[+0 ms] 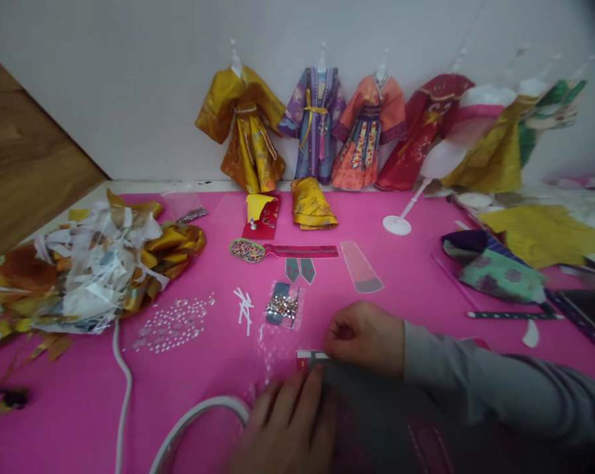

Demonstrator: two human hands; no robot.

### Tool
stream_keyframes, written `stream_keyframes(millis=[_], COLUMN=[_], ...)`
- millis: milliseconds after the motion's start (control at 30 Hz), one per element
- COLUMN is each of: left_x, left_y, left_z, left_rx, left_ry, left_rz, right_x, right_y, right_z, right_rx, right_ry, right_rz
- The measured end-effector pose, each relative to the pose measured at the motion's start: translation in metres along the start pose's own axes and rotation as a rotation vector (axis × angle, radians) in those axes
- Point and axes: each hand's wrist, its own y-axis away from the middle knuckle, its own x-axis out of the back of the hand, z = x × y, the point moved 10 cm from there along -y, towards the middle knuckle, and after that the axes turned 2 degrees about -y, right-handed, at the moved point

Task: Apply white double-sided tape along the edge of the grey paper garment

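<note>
My left hand (292, 421) lies at the bottom centre with its fingers stretched forward, fingertips on the edge of a dark grey cloth-like piece (371, 401). Just beyond those fingertips is a small red patch with a white strip (305, 359) at the piece's upper corner. My right hand (364, 339) rests at that same edge, fingers curled into a pinch. What is between its fingertips is hidden. A little to the left sits a small clear bag of shiny beads (282, 308). Several thin white strips (244, 309) lie beside it.
Scraps and plastic bags (95, 263) heap up on the left, with loose gems (176, 322) nearby. A white cable (122, 395) crosses the pink mat (70, 408). Doll dresses (251, 131) stand along the wall. A tray of colourful beads (247, 250) and a phone (586, 316) lie farther out.
</note>
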Motion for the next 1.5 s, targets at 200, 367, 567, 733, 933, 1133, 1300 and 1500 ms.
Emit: stream_keyframes(millis=[200, 367, 567, 733, 933, 1133, 1300, 1500], left_x=[-0.0024, -0.0026, 0.0003, 0.0017, 0.0010, 0.0011, 0.0020, 0.0026], left_y=[-0.0007, -0.0012, -0.0044, -0.0034, -0.0028, -0.0031, -0.0043, -0.0042], left_z=[0.0004, -0.0003, -0.0023, -0.0019, -0.0026, -0.0034, -0.0030, -0.0033], left_rx=[0.034, 0.025, 0.055, 0.060, 0.069, 0.074, 0.078, 0.086], left_ry=[0.011, 0.044, 0.061, 0.064, 0.074, 0.083, 0.097, 0.109], left_rz=[-0.038, -0.061, -0.060, -0.030, -0.037, -0.050, -0.083, -0.113], right_x=[0.0001, 0.0005, 0.0014, 0.0014, 0.0022, 0.0020, 0.0031, 0.0042], right_y=[-0.0025, -0.0035, -0.0047, -0.0052, -0.0053, -0.0046, -0.0040, -0.0044], right_z=[0.0010, 0.0014, 0.0013, 0.0018, -0.0007, -0.0019, -0.0048, -0.0046], right_rx=[0.009, 0.004, -0.007, -0.021, -0.016, -0.030, -0.024, -0.011], right_ry=[0.051, 0.085, 0.135, 0.162, 0.185, 0.198, 0.210, 0.231], right_rz=[0.060, 0.089, 0.095, 0.104, 0.111, 0.090, 0.080, 0.103])
